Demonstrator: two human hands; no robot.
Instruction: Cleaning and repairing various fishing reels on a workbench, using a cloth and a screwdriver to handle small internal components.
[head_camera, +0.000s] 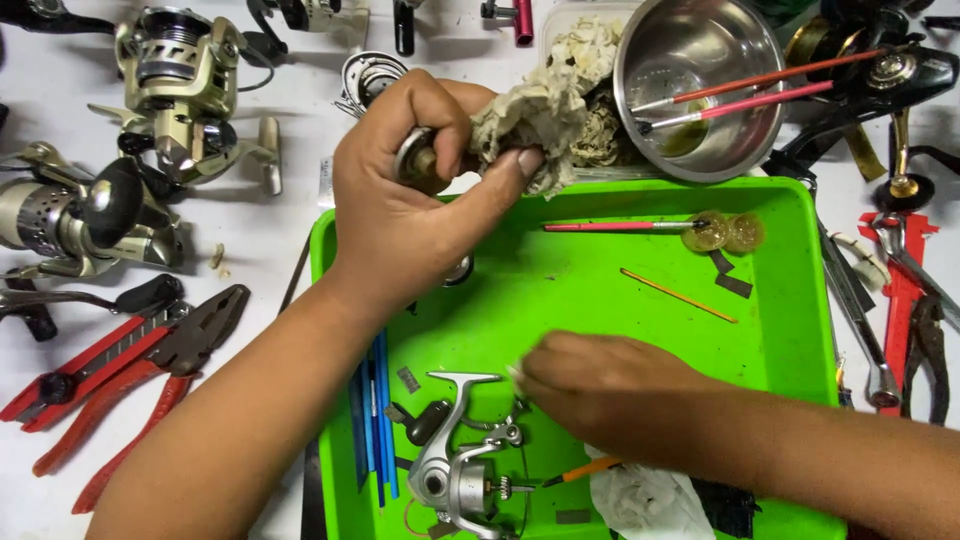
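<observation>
1. While the left hand (400, 215) closes its fingers round a small round metal part (418, 160), it also pinches a stained rag (530, 115) against that part above the far edge of the green tray (780, 330).
2. Right hand (600, 385): fingers pressed together, palm down over the tray, fingertips on a scrap of white tissue (517, 375) just beside the silver spinning reel (455, 470).
3. Green tray holds: the silver reel, blue strips (375, 420), one red-handled brush (620, 227), two small amber discs (725, 233), a thin orange stick (678, 295), crumpled white paper (645, 500).
4. Steel bowl (700, 40), beyond the tray: two red-handled brushes (760, 90) standing in a little yellowish liquid.
5. Table, left: red pliers (140, 380); more reels (180, 75).
</observation>
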